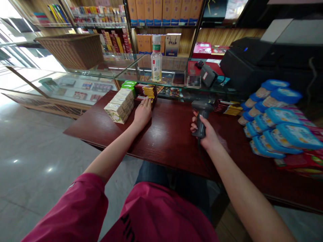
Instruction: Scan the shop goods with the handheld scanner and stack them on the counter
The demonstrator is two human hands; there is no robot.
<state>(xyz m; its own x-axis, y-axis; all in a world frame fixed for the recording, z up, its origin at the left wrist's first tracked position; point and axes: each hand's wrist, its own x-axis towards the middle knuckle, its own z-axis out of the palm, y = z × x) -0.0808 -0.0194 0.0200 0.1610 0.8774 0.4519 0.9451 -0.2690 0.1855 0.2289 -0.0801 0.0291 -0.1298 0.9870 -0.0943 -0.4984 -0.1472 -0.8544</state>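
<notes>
Wrapped around the handle of the scanner, the right grip is pressed closed, with the fingers curled at the front and the thumb behind. The scanner stands up from the fist, and its wide grey head tips toward 12 o'clock. It is over the tabletop, at about 3 o'clock from the left grip.

The left grip lies flat, palm down, with the fingers close together. It pinches nothing. Its fingertips touch the low edge of the dark packs, which sit in a stack at its 12 o'clock. Just beside it, at 10 o'clock, is a row of cream boxes, and past them are two green boxes.

I think the scanner is hard plastic, light and a bit smooth. The thin handle is the best place to hold it, as the hand does now. The dark packs look like thin card, stiff but easy to dent, so the long sides would be safest to hold.

At 3 o'clock from the scanner is a heap of blue tubs. At 12 o'clock, a bottle stands on the glass case.
</notes>
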